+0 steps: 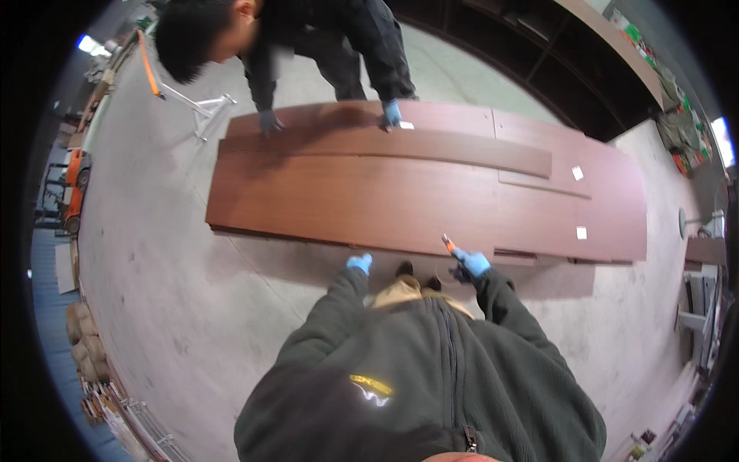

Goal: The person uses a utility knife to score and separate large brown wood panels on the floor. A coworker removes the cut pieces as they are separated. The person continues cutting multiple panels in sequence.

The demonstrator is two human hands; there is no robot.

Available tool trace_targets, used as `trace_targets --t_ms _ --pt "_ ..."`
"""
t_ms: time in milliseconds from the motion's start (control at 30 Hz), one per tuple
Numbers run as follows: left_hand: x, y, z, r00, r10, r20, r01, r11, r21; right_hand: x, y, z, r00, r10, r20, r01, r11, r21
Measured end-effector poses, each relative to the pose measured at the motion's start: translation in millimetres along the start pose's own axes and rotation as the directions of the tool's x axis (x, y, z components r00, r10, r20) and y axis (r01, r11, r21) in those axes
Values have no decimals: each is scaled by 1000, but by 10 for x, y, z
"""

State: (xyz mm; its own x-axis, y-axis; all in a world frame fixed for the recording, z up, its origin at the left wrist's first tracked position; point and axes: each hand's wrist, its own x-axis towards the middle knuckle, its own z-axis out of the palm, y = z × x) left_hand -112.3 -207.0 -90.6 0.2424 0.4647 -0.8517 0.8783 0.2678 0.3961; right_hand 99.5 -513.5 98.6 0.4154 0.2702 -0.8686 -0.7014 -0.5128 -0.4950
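Brown wood-look panels (308, 189) lie stacked low in front of me, with a long narrow brown board (431, 146) on top toward the far side. My right hand (476, 264), in a blue glove, is closed around a slim orange tool (448, 243). The tool's tip points up and left over the stack's near edge; its exact kind is too small to tell. My left hand (359, 263), also blue-gloved, hovers just short of that edge. Its fingers look loosely bent, and nothing shows in them. White labels (581, 232) mark the panels at the right.
Across the stack a person in dark clothes (331, 46) bends over, both gloved hands at its far edge. A dark brown shelf unit (531, 54) stands beyond. At the far left is a white-and-orange metal stand (202, 112). Rolled sacks (85, 339) line the left side.
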Motion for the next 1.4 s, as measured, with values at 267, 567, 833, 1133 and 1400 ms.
trace_targets --t_ms 267,567,833,1133,1400 --pt "493 178 -121 996 91 13 -92 988 121 227 -189 192 998 55 -4 -55 995 79" --pt "529 569 -276 990 137 20 -137 950 279 366 -148 69 997 77 22 -79 991 111" --pt "618 625 85 975 219 29 -216 923 317 456 20 -469 999 -47 -28 51 979 198" --pt "66 1059 504 995 63 74 -68 996 64 98 290 -1691 947 89 -308 -23 978 209" --pt "-498 1328 1975 993 -78 92 77 997 12 -87 585 -4033 850 166 -499 131 853 506"
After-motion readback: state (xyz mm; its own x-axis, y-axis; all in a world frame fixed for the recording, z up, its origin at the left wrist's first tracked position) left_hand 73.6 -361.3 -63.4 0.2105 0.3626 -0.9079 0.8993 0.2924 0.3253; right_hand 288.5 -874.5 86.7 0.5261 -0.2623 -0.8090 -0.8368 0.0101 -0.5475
